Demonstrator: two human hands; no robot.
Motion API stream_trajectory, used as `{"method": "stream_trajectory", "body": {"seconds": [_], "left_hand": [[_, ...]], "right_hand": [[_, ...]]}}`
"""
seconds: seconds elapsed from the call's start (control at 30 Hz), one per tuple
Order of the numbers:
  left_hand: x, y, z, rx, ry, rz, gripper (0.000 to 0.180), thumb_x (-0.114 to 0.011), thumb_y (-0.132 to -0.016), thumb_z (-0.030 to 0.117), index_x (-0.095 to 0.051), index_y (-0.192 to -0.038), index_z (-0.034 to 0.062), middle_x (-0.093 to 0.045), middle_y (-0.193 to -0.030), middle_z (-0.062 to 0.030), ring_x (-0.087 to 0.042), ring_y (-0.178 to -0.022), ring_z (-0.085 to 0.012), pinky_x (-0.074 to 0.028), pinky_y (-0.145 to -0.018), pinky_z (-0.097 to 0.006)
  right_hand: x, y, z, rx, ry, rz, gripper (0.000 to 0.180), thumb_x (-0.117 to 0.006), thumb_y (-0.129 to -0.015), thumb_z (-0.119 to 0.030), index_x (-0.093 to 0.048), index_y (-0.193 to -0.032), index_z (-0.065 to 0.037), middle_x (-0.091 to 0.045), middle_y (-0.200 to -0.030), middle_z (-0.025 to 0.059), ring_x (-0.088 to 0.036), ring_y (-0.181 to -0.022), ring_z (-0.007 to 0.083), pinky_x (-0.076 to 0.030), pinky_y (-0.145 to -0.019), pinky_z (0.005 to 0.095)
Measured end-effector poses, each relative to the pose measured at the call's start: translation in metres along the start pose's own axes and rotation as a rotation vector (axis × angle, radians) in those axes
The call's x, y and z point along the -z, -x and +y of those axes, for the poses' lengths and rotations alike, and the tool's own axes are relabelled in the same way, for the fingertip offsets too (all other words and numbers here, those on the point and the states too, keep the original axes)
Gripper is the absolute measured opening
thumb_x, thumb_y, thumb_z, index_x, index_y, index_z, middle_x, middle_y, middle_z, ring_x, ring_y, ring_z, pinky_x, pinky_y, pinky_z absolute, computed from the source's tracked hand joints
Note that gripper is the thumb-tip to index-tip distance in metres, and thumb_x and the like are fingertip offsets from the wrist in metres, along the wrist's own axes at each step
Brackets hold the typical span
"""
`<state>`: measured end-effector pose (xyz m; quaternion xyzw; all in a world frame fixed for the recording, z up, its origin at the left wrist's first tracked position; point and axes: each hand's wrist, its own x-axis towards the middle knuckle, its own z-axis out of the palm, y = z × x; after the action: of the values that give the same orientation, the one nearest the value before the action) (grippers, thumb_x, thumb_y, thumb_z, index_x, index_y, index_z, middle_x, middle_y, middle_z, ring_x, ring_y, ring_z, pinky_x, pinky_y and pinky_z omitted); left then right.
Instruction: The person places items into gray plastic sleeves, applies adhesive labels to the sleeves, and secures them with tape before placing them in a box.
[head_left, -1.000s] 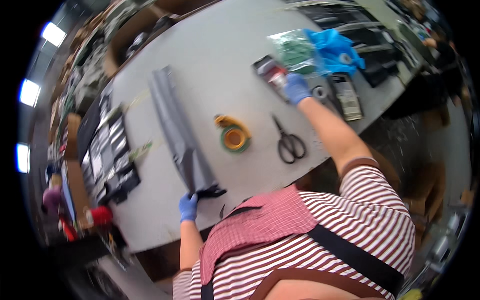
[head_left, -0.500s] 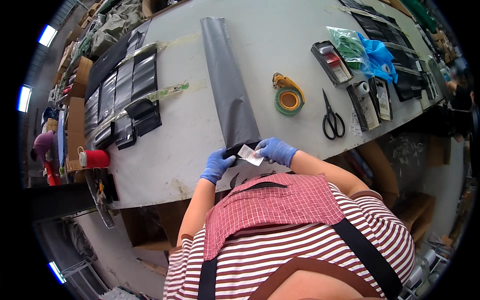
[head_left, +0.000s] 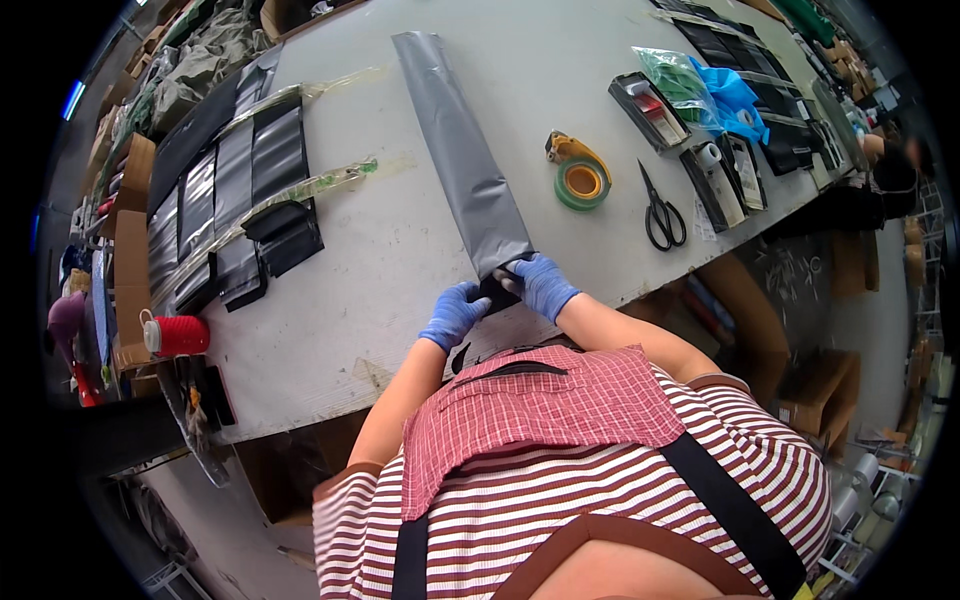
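The grey plastic sleeve (head_left: 462,150) is laid across the table (head_left: 300,345), its black end near the front edge, flanked well apart by a taped black bundle (head_left: 236,185) and a tape dispenser (head_left: 578,168). That end is pinched by the left hand (head_left: 455,314) and touched by the right hand (head_left: 545,284), whose closure cannot be told.

An even, soft brightness lies over the pale grey flat tabletop (head_left: 290,360). Whitish glare shines on the glossy black plastic packs (head_left: 278,155) at its left edge, and a weaker sheen on the long grey plastic sleeve (head_left: 465,160). The near edge looks curved by distortion; beneath it I see dim shade.
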<state>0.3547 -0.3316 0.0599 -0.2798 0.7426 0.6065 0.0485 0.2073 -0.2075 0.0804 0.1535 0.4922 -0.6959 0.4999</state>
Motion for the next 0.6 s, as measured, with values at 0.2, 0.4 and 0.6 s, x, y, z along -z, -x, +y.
{"method": "stream_trajectory", "body": {"seconds": [0.2,0.4,0.6], "left_hand": [[0.023,-0.012,0.029,0.236,0.259,-0.029,0.041,-0.063,-0.091,0.038,-0.065,-0.104,-0.0005,-0.068,-0.083,-0.0095,-0.064,-0.069,-0.0186,-0.053,-0.057,-0.031],[0.028,-0.028,0.009,0.293,0.289,-0.043,0.031,-0.059,-0.092,0.028,-0.064,-0.102,-0.0017,-0.068,-0.084,-0.0126,-0.065,-0.064,-0.0213,-0.055,-0.052,-0.033],[0.023,-0.028,0.028,0.215,0.298,-0.095,0.03,-0.062,-0.09,0.027,-0.068,-0.086,-0.0024,-0.068,-0.075,-0.0125,-0.064,-0.057,-0.0195,-0.055,-0.05,-0.031]], "right_hand": [[0.009,0.023,0.016,0.427,0.989,-0.072,0.024,-0.064,-0.086,-0.008,-0.066,-0.109,-0.002,-0.068,-0.098,0.0131,-0.068,-0.087,0.027,-0.057,-0.074,0.0331],[-0.009,0.036,0.033,1.068,1.367,-0.327,0.027,-0.073,-0.077,-0.014,-0.069,-0.103,-0.009,-0.063,-0.086,0.0106,-0.062,-0.086,0.0306,-0.052,-0.077,0.0388],[-0.01,0.042,0.019,1.194,1.481,-0.301,0.008,-0.066,-0.078,-0.013,-0.067,-0.085,-0.011,-0.065,-0.086,0.0115,-0.063,-0.085,0.0302,-0.051,-0.076,0.0405]]}}
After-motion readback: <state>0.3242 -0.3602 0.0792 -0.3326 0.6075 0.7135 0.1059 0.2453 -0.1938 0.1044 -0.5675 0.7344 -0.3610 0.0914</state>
